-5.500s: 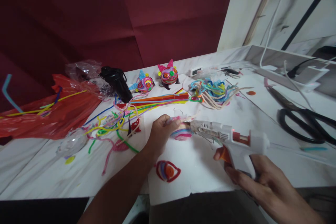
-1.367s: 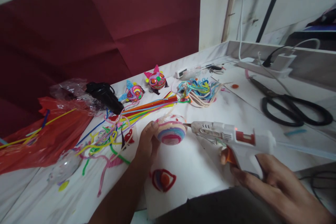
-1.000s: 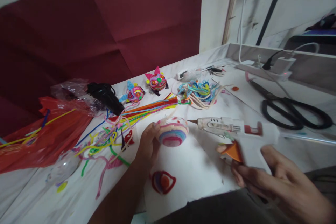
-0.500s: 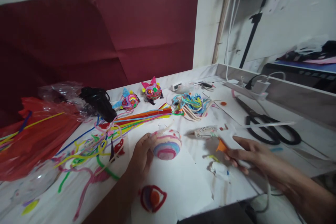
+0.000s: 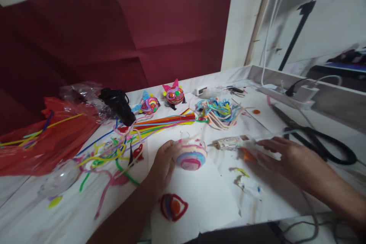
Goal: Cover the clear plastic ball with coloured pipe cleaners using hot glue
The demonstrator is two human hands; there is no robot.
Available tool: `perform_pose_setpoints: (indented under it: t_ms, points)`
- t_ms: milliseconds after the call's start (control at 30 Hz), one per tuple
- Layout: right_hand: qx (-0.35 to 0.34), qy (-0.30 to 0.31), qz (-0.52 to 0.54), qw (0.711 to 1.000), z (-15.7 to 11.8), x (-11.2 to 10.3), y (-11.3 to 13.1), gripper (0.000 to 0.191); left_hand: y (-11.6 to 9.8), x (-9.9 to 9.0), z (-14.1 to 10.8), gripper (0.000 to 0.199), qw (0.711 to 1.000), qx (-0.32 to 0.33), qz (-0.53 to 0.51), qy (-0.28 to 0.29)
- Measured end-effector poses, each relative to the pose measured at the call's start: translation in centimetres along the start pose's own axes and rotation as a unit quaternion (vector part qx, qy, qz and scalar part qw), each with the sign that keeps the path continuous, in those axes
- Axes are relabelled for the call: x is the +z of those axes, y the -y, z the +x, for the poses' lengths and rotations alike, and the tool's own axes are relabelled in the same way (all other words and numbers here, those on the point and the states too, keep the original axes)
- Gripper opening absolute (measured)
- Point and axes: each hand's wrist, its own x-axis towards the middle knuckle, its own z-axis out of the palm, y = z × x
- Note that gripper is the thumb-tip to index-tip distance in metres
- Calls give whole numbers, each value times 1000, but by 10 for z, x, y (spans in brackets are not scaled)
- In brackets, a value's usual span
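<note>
My left hand point(image 5: 164, 160) is closed around the side of a round ball point(image 5: 191, 156) wrapped in pink, cream and blue stripes, its top white and uneven. My right hand point(image 5: 276, 154) is blurred, with its fingers about the rear of a white hot glue gun point(image 5: 231, 143) with an orange trigger point(image 5: 248, 154). The handle is mostly hidden by the hand. The gun's nozzle points left, close to the ball. On the white paper point(image 5: 208, 206) below the ball lies an eye-shaped piece point(image 5: 173, 207) with a red outline and orange centre.
Two finished colourful heads point(image 5: 175, 94) stand at the back. Bundled pipe cleaners point(image 5: 166, 120) and a tangle of cords point(image 5: 219, 112) lie behind the ball. Black scissors point(image 5: 314, 137) and a power strip point(image 5: 291, 97) are at right. A red plastic bag point(image 5: 54, 141) spreads at left.
The view has shifted, so the table's things appear farther right. My right hand has turned more palm-down over the glue gun's rear. My left hand keeps the ball.
</note>
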Motion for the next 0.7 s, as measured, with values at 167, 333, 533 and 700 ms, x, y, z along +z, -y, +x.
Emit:
perform_pose_setpoints:
  t_ms: [167, 333, 533, 700]
  points:
    - [-152, -58, 165, 973, 19, -10, 58, 22, 2, -1, 0, 37, 999, 21, 42, 13]
    - [-237, -58, 260, 934, 43, 2, 101, 26, 1, 0, -1, 39, 997, 25, 75, -2]
    - [-196, -17, 324, 925, 48, 7, 111, 18, 2, 1, -1, 39, 996, 26, 80, -11]
    - [-75, 77, 385, 916, 41, 13, 110, 24, 0, 2, -1, 41, 996, 26, 79, -16]
